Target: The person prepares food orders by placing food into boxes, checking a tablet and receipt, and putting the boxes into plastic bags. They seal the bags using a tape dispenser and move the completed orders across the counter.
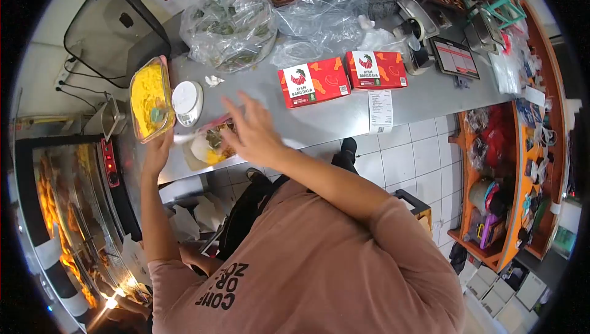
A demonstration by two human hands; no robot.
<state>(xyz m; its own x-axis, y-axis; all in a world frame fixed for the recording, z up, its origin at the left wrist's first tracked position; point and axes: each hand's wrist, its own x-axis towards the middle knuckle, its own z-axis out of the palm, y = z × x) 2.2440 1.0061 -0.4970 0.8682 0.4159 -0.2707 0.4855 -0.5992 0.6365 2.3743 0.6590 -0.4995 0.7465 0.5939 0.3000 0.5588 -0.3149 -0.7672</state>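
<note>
A clear rectangular container (149, 97) full of yellow food stands tilted at the left end of the counter, a small greenish scoop or cup (158, 114) lying in it. My left hand (161, 146) grips its near end. My right hand (251, 128), slightly blurred, has its fingers spread above an open food box (195, 160) at the counter's front edge. White rice (200, 147), some yellow food and dark green pieces show in this box; my right hand hides part of it. Nothing is visible between the right fingers. Beside the container sits a white kitchen scale (187, 101).
Two closed red printed boxes (314, 83) and a paper receipt (380, 111) lie on the steel counter. A plastic bag of leaves (230, 26), more clear bags and a tablet (455, 57) are behind. A lit glass food warmer (74, 211) stands at left, orange shelves (491, 198) at right.
</note>
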